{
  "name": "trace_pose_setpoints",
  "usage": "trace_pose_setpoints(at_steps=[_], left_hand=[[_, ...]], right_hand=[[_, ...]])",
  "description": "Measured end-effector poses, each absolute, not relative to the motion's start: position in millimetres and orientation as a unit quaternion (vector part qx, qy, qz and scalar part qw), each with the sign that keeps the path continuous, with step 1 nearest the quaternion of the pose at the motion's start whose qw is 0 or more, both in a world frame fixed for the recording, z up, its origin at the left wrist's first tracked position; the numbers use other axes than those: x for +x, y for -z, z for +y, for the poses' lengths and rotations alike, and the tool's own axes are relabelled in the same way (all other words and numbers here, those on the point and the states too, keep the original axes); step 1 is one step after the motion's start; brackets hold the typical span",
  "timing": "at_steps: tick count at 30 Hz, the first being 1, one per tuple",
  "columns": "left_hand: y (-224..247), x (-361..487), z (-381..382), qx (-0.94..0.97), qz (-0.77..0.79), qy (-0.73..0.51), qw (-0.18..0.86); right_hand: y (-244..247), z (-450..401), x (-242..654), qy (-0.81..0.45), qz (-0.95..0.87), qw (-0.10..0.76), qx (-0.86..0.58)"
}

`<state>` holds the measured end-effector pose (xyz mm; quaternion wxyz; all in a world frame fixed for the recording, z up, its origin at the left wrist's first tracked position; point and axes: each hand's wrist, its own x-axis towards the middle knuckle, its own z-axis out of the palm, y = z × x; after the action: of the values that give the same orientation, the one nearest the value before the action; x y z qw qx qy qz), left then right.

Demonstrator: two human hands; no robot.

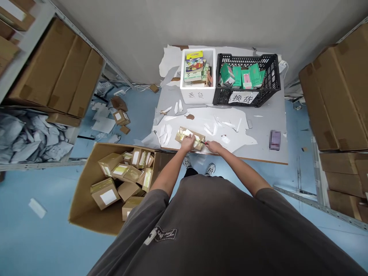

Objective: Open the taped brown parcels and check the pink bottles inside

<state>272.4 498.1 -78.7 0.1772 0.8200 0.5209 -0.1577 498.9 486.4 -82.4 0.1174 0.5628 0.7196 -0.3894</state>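
Two bare hands work close in front of the person in the dark grey shirt (212,218), both at the front edge of the table (267,119). The left hand (188,142) presses down on a small taped carton (181,134), fingers reaching over its top; whether they are spread or together I can't tell from where I stand. The right hand (214,147) has its fingers curled round a slim red tool (206,143), whose tip meets the carton's right end. That carton lies flat and slightly askew on white paper (247,140), near the table's front edge. A pair of patterned shoes (211,169) shows on the blue floor just below.

Beside the person's left arm stands a big open box (83,191), loosely filled with smaller taped parcels (105,193), some with white labels. Torn white strips (228,124) and a scrap of brown card (190,116) are scattered past the carton, and a purple thing (275,140), blurred over, lies toward the table's right end.

Farther back on the table, a white foam bin (197,97) holds a yellow-topped pack (194,57) and other boxes. Right beside it, a black crate (270,92) with a handwritten sign holds green boxes (254,74). Beyond them rises the plain grey wall (178,23). Shelving with large brown cartons (64,65) stands on either side.
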Motion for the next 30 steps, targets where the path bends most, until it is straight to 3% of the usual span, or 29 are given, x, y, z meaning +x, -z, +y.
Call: trace_pose_setpoints(at_steps=[7,18,26,30], left_hand=[[76.9,273.2,501.6,0.824,0.511,0.156,0.189],[82.4,278.5,506.3,0.821,0.511,0.161,0.198],[81.8,279.6,506.0,0.827,0.503,0.164,0.191],[81.6,278.0,504.0,0.827,0.504,0.151,0.197]], right_hand=[[72.2,488.3,491.2,0.358,0.73,0.17,0.557],[73.7,489.0,489.0,0.372,0.709,0.167,0.576],[82.4,469.4,505.0,0.662,0.472,0.028,0.582],[92.0,451.3,500.1,0.696,0.415,-0.027,0.586]])
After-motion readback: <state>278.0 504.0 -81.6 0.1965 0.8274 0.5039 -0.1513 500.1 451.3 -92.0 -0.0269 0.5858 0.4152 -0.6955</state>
